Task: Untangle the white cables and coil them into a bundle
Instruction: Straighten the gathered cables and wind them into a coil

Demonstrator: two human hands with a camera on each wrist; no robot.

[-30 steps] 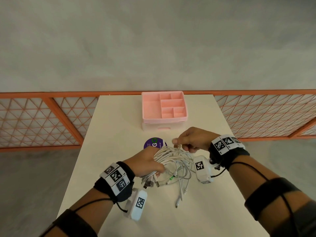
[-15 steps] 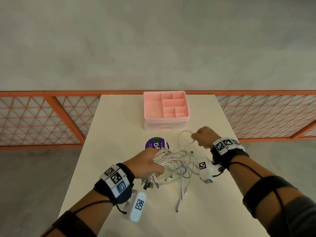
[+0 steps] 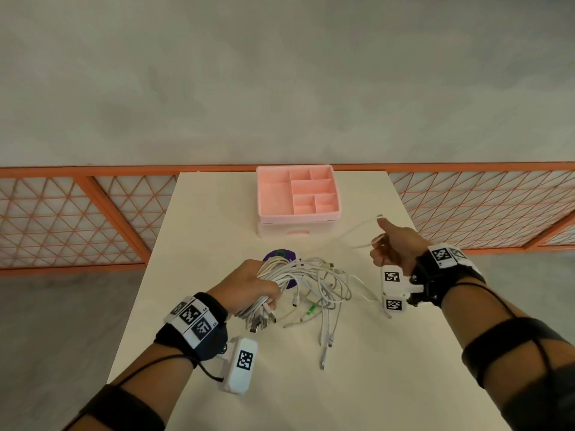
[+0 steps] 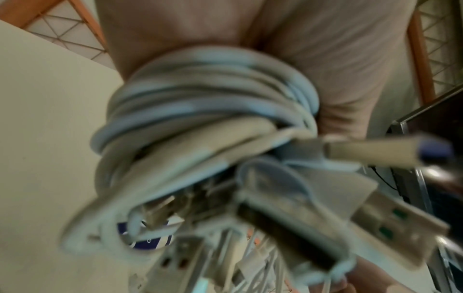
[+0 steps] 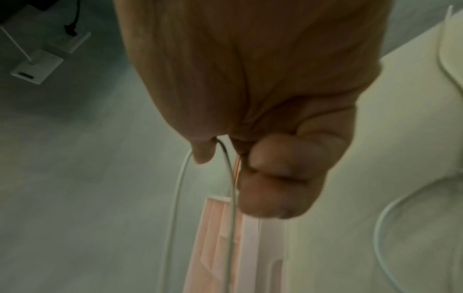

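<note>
A tangle of white cables (image 3: 314,284) lies in the middle of the cream table (image 3: 217,213). My left hand (image 3: 249,286) grips a thick bunch of these cables (image 4: 205,111), with several USB plugs (image 4: 391,222) sticking out below the fist. My right hand (image 3: 393,247) is raised to the right of the tangle and pinches one thin white cable (image 3: 361,230) in a curled fist; its plug end (image 3: 380,216) sticks up past the thumb. The wrist view shows the thin cable (image 5: 175,198) running down from the curled fingers (image 5: 280,178).
A pink compartment organiser (image 3: 298,194) stands on a pale drawer base at the far middle of the table. A purple round sticker (image 3: 278,255) lies under the tangle. Orange lattice railing (image 3: 77,219) runs behind the table on both sides.
My right hand has moved away to the right and up, drawing one thin cable out of the tangle. The left hand has kept its grip on the bunch and barely moved.
</note>
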